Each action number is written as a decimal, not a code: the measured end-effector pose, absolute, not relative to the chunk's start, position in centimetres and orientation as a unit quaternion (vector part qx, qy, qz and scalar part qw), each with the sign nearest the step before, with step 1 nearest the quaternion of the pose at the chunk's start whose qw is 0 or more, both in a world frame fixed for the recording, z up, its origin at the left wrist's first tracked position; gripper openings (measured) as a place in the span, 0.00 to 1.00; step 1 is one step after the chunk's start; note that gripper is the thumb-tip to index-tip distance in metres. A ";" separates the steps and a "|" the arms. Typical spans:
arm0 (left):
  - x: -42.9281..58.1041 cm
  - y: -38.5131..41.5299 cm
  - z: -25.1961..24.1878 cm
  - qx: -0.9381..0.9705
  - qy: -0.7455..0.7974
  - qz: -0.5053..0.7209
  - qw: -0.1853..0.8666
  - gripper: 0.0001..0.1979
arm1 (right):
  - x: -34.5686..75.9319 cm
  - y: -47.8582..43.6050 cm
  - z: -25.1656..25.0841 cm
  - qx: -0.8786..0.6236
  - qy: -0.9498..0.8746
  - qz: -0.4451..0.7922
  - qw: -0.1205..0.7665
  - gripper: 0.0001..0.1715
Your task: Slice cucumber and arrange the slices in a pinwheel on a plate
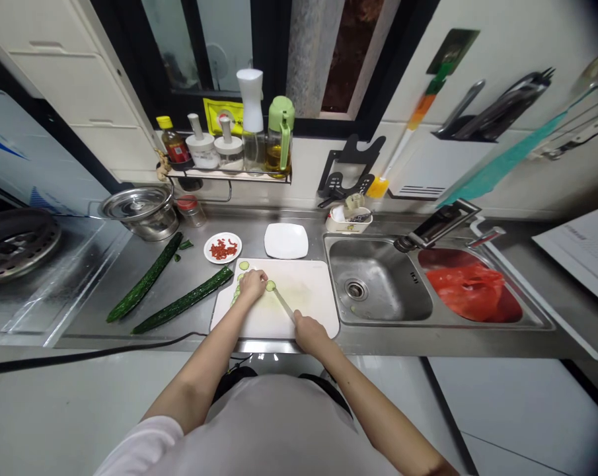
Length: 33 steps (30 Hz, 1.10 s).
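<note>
My right hand (311, 332) is wrapped round the handle of a kitchen knife (284, 305), whose blade slants up and left over the white cutting board (303, 281). At the blade's tip shows a round, pale green cucumber face (270, 285). My left hand (254, 285) is closed with curled fingers on a cucumber piece, mostly hidden beneath them, just left of the blade. Several cut slices lie left of that hand, with a single cucumber slice (244, 265) near the board's top left corner.
Two whole cucumbers (184, 301) lie left of the board. Behind it stand a plate of chopped red pieces (223, 248) and a white plate (286, 240). A double sink (378, 311) is at the right, with a red bag (470, 291) in its far basin. A lidded steel pot (152, 221) stands back left.
</note>
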<state>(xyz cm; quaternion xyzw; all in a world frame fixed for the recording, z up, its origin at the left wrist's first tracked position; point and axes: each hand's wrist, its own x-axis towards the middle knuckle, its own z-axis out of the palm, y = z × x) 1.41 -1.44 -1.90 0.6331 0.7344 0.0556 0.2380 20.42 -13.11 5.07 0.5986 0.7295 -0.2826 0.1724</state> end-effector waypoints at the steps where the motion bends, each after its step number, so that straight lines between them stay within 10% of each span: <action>1: 1.4 -1.4 -1.9 0.633 0.734 0.055 0.239 0.10 | 20.3 -13.0 5.1 0.598 0.730 -0.282 0.171 0.18; 33: 2.4 -2.5 -0.8 0.640 0.737 0.043 0.214 0.10 | 20.0 -12.0 5.4 0.596 0.734 -0.283 0.160 0.19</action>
